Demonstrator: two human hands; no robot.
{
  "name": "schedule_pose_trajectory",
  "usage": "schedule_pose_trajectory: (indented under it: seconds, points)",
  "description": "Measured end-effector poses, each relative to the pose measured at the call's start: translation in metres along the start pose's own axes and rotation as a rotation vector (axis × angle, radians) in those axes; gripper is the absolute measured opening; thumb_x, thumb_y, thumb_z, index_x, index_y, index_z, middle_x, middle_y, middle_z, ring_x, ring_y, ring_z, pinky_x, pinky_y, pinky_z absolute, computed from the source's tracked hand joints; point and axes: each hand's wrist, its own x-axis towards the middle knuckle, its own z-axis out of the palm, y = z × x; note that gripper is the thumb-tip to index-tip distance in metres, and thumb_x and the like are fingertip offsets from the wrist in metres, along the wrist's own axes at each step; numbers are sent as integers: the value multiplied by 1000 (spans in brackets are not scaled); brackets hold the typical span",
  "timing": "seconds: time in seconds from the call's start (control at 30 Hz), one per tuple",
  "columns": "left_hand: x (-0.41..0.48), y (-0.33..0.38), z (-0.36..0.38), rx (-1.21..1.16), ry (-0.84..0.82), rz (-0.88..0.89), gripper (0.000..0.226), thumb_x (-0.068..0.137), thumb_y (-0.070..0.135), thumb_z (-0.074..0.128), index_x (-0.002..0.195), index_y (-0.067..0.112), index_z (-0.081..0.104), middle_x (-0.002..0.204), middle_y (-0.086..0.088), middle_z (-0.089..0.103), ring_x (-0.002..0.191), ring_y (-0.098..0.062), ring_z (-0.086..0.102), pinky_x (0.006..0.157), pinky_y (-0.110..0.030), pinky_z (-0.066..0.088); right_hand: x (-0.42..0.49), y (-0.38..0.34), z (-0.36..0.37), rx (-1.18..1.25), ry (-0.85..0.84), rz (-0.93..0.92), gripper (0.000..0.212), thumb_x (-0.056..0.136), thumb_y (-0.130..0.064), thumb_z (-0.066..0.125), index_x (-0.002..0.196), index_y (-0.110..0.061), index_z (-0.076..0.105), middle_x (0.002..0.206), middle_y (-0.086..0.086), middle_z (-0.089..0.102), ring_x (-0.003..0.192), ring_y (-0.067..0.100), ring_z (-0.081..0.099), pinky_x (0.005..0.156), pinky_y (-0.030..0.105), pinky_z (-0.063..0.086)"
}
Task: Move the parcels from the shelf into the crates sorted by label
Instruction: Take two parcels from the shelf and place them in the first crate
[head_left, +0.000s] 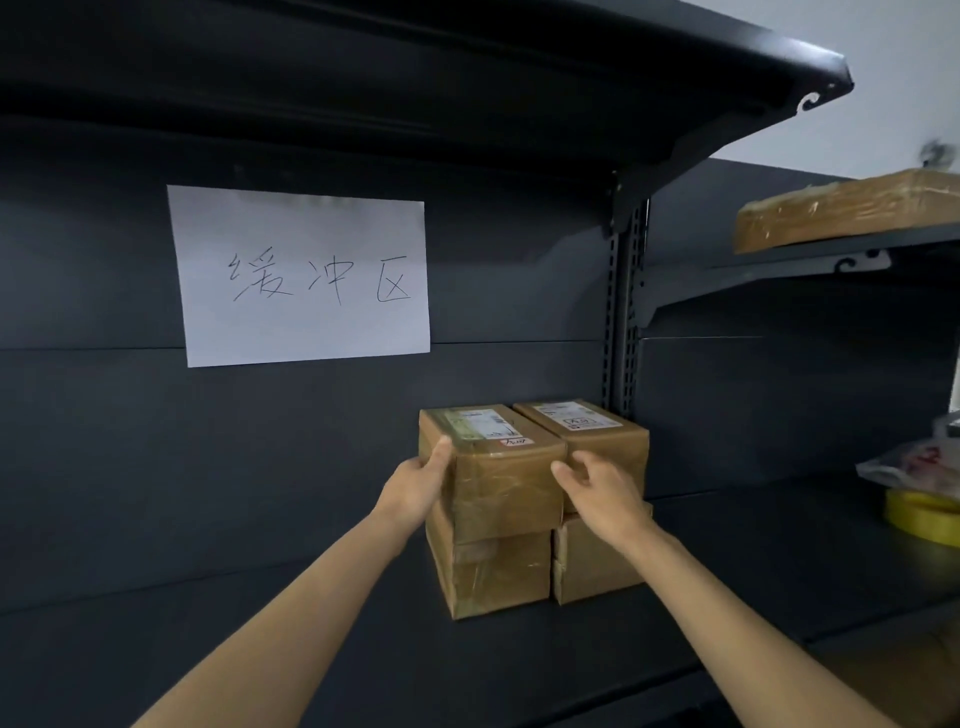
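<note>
Several brown taped cardboard parcels stand in two stacks on the dark shelf (260, 649). The top left parcel (498, 473) carries a white label and a small red-marked sticker. My left hand (418, 486) presses flat against its left side. My right hand (597, 488) is at its right front corner, fingers spread, touching it and covering part of the top right parcel (597, 426). That parcel also bears a white label. Beneath them sit the lower left parcel (493, 577) and the lower right parcel (592, 566). No crates are in view.
A white paper sign (304, 278) with handwriting hangs on the back panel. An upper shelf (467, 78) overhangs the parcels. In the bay to the right, a flat brown parcel (841, 213) lies on a higher shelf, and a yellow tape roll (919, 514) sits beside a plastic bag (914, 462).
</note>
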Motion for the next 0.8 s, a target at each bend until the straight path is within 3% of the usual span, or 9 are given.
schedule_pose_trajectory:
  seconds: [0.1,0.17,0.23,0.3,0.37,0.5,0.6,0.7,0.8]
  points:
    - [7,1,9,-55,-31,-31,64,91,59,36,127,9,52,119,0,58,107,-19,53,95,-32,39,7,-5,3,78,-18,13,43,96,-40,42,120,-7,54,121,8,60,109,21,56,91,29,42]
    - [9,-2,13,-39,-37,-35,60,91,56,40,128,11,53,119,0,60,108,-19,56,93,-31,40,11,-5,8,164,-35,33,44,92,-48,45,109,-9,56,109,5,62,96,17,58,88,32,48]
    - [9,-5,15,-27,-15,-42,55,92,52,42,129,11,50,121,-3,60,110,-22,56,92,-31,42,13,-6,11,246,-46,49,60,84,-62,46,110,-9,54,104,1,59,97,16,58,90,39,52]
    - [3,-6,14,-28,18,-44,50,93,46,41,127,11,48,119,-3,58,108,-22,56,93,-33,44,13,-10,10,248,-66,64,76,80,-69,43,123,-7,50,115,2,57,105,20,58,93,42,51]
    - [-5,-7,12,-26,40,-12,46,93,41,40,128,13,47,118,-2,58,108,-20,56,94,-34,45,13,-16,13,232,-103,52,76,85,-65,41,134,-8,41,133,4,49,113,24,56,98,42,48]
    - [-32,-9,-8,-61,127,135,43,95,27,44,137,22,37,119,6,53,106,-12,50,84,-25,37,13,-31,33,265,-146,-82,44,89,-48,49,119,-16,51,121,1,60,105,18,59,91,43,52]
    - [-44,-21,-34,-70,156,201,45,93,17,50,135,25,37,118,12,56,106,-5,52,83,-17,38,11,-46,55,269,-149,-153,43,87,-44,52,118,-14,51,119,3,60,109,22,57,94,43,48]
    - [-50,-44,-56,4,165,183,43,90,9,56,127,26,40,109,19,57,105,-2,56,81,-14,43,4,-59,79,266,-191,-223,41,90,-34,55,123,-12,47,123,4,56,113,19,52,93,30,44]
    - [-55,-70,-73,157,227,129,51,87,9,59,132,20,39,111,15,58,110,-10,56,93,-26,46,-5,-64,106,266,-246,-276,40,89,-28,60,122,-13,45,122,0,55,112,15,53,82,19,42]
